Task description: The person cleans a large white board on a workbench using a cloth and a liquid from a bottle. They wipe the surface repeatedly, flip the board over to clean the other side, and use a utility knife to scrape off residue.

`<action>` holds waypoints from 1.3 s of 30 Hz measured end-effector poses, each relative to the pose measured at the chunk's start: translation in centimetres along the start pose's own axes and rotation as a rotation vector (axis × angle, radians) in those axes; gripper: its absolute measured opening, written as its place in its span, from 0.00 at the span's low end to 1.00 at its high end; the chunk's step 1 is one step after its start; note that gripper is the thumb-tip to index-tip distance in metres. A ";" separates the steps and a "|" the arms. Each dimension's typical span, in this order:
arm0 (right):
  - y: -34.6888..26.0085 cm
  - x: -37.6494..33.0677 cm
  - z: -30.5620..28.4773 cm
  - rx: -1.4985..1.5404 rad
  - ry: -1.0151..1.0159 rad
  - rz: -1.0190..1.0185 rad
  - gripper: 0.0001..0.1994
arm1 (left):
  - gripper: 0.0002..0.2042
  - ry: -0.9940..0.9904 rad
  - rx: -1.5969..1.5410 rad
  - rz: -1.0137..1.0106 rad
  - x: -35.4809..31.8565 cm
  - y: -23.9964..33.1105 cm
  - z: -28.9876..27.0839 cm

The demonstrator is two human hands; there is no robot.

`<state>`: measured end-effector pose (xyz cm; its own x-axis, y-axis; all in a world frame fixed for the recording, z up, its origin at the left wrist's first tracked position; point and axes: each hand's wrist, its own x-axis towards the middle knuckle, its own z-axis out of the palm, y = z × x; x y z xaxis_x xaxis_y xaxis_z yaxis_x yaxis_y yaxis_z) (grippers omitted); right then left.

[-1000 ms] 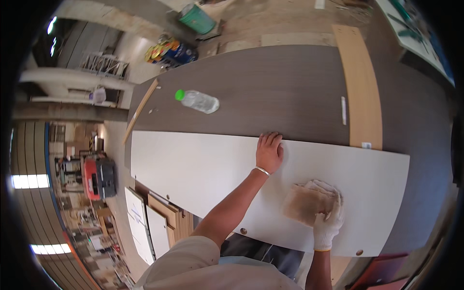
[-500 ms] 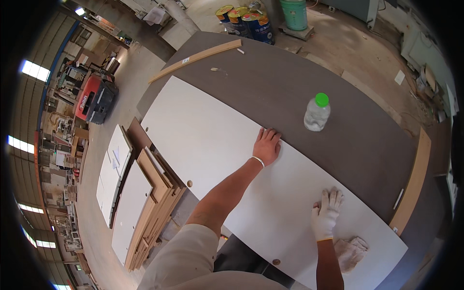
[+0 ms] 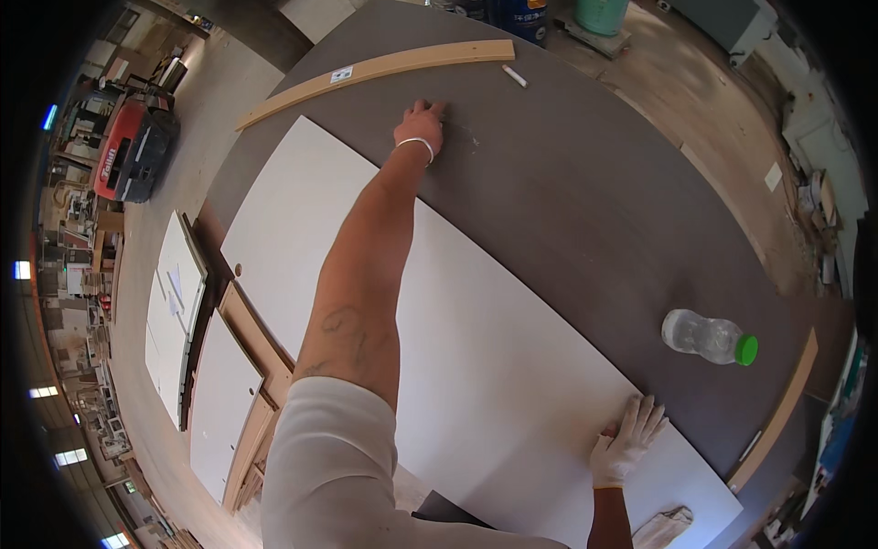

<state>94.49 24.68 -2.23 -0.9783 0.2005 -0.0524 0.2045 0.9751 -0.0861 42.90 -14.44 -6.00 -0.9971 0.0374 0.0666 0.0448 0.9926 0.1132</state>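
While left hand (image 3: pixel 421 123) seemingly touches tabletop (image 3: pixel 585 183), right hand (image 3: pixel 626 444) flat on white panel (image 3: pixel 476 366).

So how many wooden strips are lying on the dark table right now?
2. One long curved wooden strip lies along the far edge of the dark table, beyond the left hand. The other strip runs along the right edge, past the plastic bottle. More may be out of view.

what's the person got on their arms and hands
The left hand is bare, with a thin white band at the wrist; that forearm carries a faint dark marking and a short pale sleeve covers the upper arm. The right hand wears a white knit glove with a yellowish cuff edge.
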 end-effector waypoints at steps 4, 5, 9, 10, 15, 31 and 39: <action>-0.5 0.1 0.6 -0.045 0.024 0.007 0.39 | 0.14 -0.023 -0.085 -0.333 0.4 -0.6 0.6; -0.4 0.4 1.0 -0.052 0.049 0.002 0.38 | 0.10 0.003 -0.121 -0.330 -0.9 -0.2 0.8; -2.3 5.1 1.1 0.127 -0.038 0.086 0.32 | 0.08 -0.057 -1.606 -0.443 -12.9 4.2 -1.0; -5.5 7.9 0.6 0.426 0.021 0.038 0.29 | 0.09 -0.224 -1.880 -0.517 -17.3 6.6 -2.7; -24.2 18.1 -4.8 1.736 -0.567 0.122 0.19 | 0.07 -0.564 -2.547 -0.643 -30.8 8.1 -4.7; -54.1 44.8 -0.1 0.913 -0.773 -0.479 0.08 | 0.34 0.009 -0.092 -0.436 -27.6 -14.8 -4.7; -68.5 54.5 3.2 0.240 -0.265 -0.925 0.13 | 0.35 -0.040 -0.163 -0.426 -27.1 -15.1 -5.4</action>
<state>27.25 -31.46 -2.42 -0.7228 -0.6863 -0.0808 -0.6061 0.6859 -0.4028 69.62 -31.03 -4.20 -0.9302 -0.3625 -0.0574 -0.3637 0.8892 0.2775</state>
